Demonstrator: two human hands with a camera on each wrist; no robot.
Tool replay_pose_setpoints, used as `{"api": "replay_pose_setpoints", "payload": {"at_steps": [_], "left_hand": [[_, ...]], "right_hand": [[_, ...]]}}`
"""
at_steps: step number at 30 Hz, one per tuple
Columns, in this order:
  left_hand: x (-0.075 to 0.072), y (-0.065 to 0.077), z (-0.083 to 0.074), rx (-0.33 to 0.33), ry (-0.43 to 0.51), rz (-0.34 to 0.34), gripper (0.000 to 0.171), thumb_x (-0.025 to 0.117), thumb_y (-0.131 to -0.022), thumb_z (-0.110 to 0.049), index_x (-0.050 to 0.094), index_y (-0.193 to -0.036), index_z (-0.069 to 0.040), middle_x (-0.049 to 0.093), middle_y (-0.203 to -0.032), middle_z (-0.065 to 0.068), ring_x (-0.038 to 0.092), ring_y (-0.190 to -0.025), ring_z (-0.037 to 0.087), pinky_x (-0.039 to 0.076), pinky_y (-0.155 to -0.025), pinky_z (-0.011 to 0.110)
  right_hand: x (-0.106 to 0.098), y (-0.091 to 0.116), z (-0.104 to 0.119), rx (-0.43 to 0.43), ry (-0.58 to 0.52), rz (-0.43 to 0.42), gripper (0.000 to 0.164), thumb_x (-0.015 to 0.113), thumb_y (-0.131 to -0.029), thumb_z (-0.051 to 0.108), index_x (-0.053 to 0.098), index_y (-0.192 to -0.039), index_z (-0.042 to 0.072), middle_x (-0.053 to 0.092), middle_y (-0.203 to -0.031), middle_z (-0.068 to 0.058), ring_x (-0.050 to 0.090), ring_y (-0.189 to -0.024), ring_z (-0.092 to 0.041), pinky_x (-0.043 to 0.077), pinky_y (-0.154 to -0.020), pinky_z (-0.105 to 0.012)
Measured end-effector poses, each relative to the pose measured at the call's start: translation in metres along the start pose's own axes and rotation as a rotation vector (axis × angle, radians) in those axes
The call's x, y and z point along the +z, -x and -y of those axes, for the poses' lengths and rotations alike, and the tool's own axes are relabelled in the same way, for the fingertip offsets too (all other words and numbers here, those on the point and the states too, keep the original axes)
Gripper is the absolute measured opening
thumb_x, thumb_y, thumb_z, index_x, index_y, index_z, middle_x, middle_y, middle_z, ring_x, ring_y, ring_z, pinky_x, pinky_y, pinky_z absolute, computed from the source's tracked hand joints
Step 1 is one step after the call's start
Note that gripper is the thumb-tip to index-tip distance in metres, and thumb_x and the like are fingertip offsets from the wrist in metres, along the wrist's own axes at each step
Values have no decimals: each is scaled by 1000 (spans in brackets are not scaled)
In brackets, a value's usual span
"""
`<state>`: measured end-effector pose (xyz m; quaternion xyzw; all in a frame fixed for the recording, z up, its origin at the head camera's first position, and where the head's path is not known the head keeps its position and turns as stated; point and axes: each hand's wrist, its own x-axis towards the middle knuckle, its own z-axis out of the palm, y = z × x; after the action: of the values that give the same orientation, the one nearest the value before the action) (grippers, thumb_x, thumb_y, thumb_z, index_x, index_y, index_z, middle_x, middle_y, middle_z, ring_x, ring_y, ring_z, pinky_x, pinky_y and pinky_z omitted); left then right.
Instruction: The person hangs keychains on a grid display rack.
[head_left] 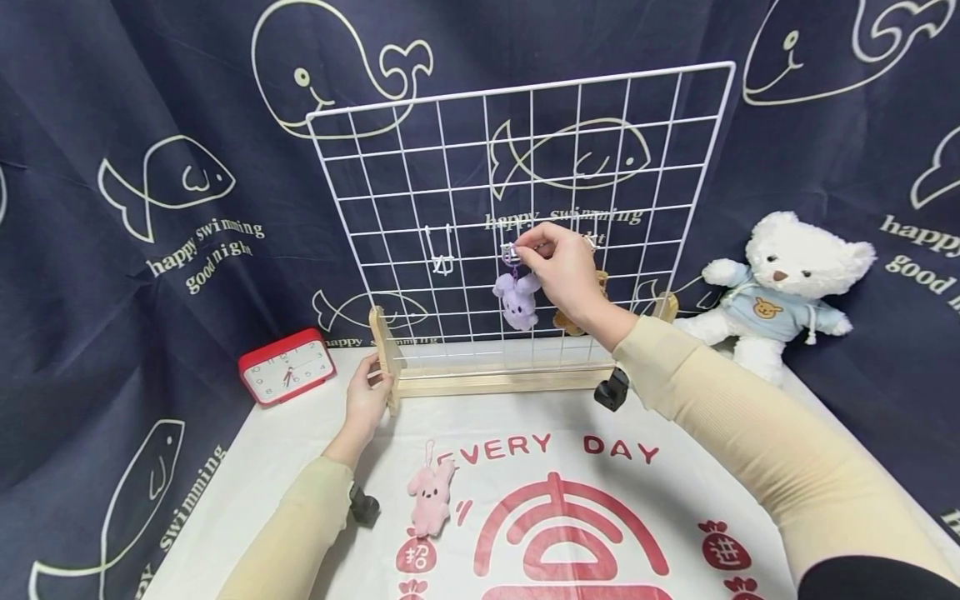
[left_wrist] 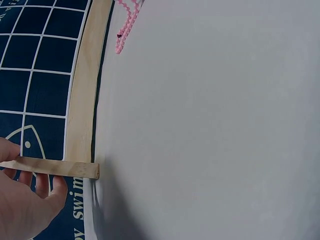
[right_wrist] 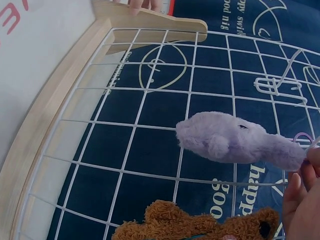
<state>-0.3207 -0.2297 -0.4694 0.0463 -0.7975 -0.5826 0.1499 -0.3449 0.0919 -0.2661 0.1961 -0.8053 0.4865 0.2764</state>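
Note:
A white wire grid rack (head_left: 397,152) stands in a wooden base (head_left: 495,383). My left hand (head_left: 365,396) grips the upright wooden foot (left_wrist: 55,167) at the base's left end, thumb on one side and fingers on the other. At mid-grid, my right hand (head_left: 562,267) pinches the purple chain loop of a lilac plush bunny keychain (head_left: 517,302) at a white hook; the fingertips hide part of the hook. The bunny dangles in front of the wires. Beside it hangs a brown curly plush keychain (right_wrist: 195,225), partly behind my right hand in the head view.
Left of the lilac bunny, a bare white double hook (head_left: 442,265) hangs on the grid. A pink plush bunny keychain (head_left: 431,500) lies on the printed white tablecloth (head_left: 585,450). A red clock (head_left: 288,367) stands at left, a white teddy bear (head_left: 780,287) at right.

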Motion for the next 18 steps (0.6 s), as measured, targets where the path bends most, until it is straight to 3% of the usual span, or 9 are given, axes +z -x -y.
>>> {"api": "replay_pose_setpoints", "payload": {"at_steps": [5,18], "left_hand": [[0,0,0,-4,1,2,52,56,-96,2,46,-147,-2,52,-140,25,51,-128,43,48,-108,53],[0,0,1,-6,3,3,52,56,-96,3,46,-147,-1,52,-140,25,51,-128,44,49,-108,52]], "right_hand": [[2,-2,-2,-7,12,-18,2,72,-94,8,73,-93,9,72,-88,-9,61,-75,-15,48,-68,-20],[7,-2,-5,-20,10,-55,10,74,-93,7,70,-99,0,71,-90,-12,63,-76,-19,47,-68,-21]]}}
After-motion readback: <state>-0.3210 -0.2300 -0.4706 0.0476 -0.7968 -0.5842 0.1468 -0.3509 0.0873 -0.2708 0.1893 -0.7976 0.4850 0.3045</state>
